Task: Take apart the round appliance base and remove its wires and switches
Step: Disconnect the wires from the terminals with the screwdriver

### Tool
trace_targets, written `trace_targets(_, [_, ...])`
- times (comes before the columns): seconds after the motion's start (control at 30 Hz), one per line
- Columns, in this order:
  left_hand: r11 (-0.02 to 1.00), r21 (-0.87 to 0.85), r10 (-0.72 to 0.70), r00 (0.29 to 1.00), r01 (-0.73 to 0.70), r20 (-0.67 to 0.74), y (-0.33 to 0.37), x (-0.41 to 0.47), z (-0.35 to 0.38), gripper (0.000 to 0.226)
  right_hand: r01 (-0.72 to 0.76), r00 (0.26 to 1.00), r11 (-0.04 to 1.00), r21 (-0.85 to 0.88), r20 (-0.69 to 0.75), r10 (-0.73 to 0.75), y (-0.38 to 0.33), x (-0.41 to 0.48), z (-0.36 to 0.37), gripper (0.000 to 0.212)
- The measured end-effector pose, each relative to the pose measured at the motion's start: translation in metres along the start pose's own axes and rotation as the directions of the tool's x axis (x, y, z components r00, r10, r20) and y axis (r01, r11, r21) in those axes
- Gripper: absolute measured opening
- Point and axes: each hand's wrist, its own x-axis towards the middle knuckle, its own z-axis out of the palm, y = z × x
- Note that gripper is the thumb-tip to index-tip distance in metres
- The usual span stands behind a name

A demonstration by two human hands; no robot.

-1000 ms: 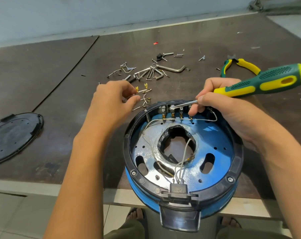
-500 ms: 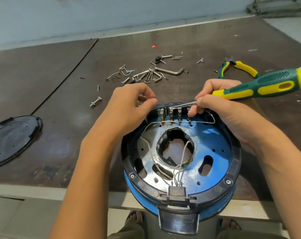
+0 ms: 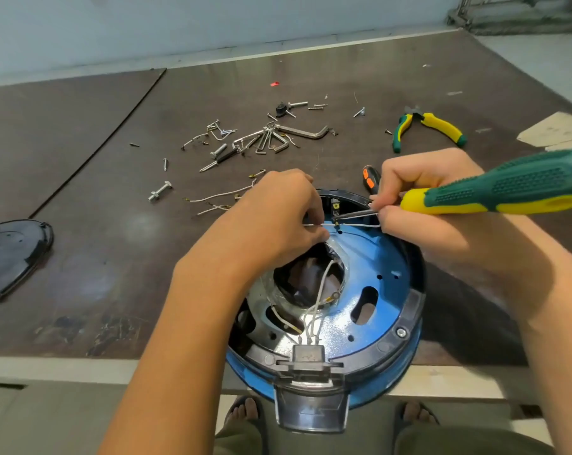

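The round blue-and-black plastic appliance base (image 3: 383, 254) sits open side up at the 6 o'clock edge of the dark brown counter (image 3: 114, 257), reaching past it. At the base's 12 o'clock rim, the left hand (image 3: 278, 218) pinches a thin white wire (image 3: 356, 225) in its fingers. The right hand (image 3: 425, 205) has its fingers curled round a green-and-yellow-handled screwdriver (image 3: 507, 192), whose metal tip is at the terminals there. Loose white wires (image 3: 219, 199) lie at 10 o'clock of the base, and green-and-yellow pliers (image 3: 442, 126) at 1 o'clock.
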Motion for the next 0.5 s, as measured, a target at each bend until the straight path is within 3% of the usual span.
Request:
trace_targets(0.2, [1.0, 0.003, -0.012, 1.0, 0.012, -0.009, 0.006, 0.005, 0.014, 0.015, -0.019, 1.0, 0.996, -0.086, 0.008, 0.02, 0.003, -0.004, 0.002, 0.011])
trace_targets(0.4, [0.999, -0.049, 0.004, 1.0, -0.005, -0.015, -0.004, -0.002, 0.018, 0.021, -0.061, 0.998, 0.998, -0.019, 0.009, 0.062, 0.009, -0.006, 0.0, 0.01])
trace_targets(0.5, [1.0, -0.02, 0.018, 1.0, -0.018, -0.022, -0.003, 0.001, 0.021, 0.016, -0.081, 0.995, 0.997, 0.006, 0.062, 0.08, 0.007, -0.005, -0.003, 0.023])
